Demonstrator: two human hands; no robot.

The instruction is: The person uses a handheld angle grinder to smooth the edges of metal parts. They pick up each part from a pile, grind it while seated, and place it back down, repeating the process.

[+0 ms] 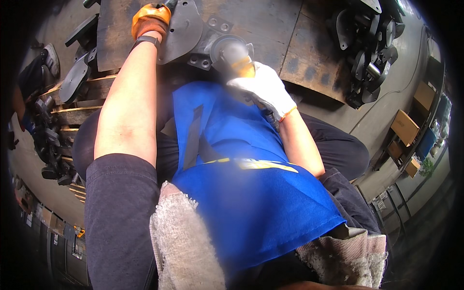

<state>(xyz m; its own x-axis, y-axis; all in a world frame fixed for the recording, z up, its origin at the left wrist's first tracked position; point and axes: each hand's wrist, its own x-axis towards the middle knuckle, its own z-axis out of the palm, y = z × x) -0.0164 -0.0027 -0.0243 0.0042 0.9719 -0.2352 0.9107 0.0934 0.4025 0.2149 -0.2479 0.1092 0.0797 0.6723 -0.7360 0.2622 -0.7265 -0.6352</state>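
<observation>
My left hand [151, 21], in an orange work glove, reaches to the far left of the bench, its fingers closed round a dark end of a metal part. That part has a flat grey steel plate [182, 31] with rounded edges and small holes. My right hand [263, 89], in a white glove, grips an angle grinder [243, 66] in front of my apron. The grinder's round disc lies at a bracket [220, 24] with bolt holes, beside the plate. A hazy smudge blurs the grinder head, so I cannot tell whether the disc touches the metal.
The parts lie on a dark, stained workbench [256, 17]. Piles of similar steel parts [369, 58] stand at the right, with more [75, 79] on wooden pallets at the left. Cardboard boxes [405, 128] line a shelf far right. Another person's shoe [51, 59] shows far left.
</observation>
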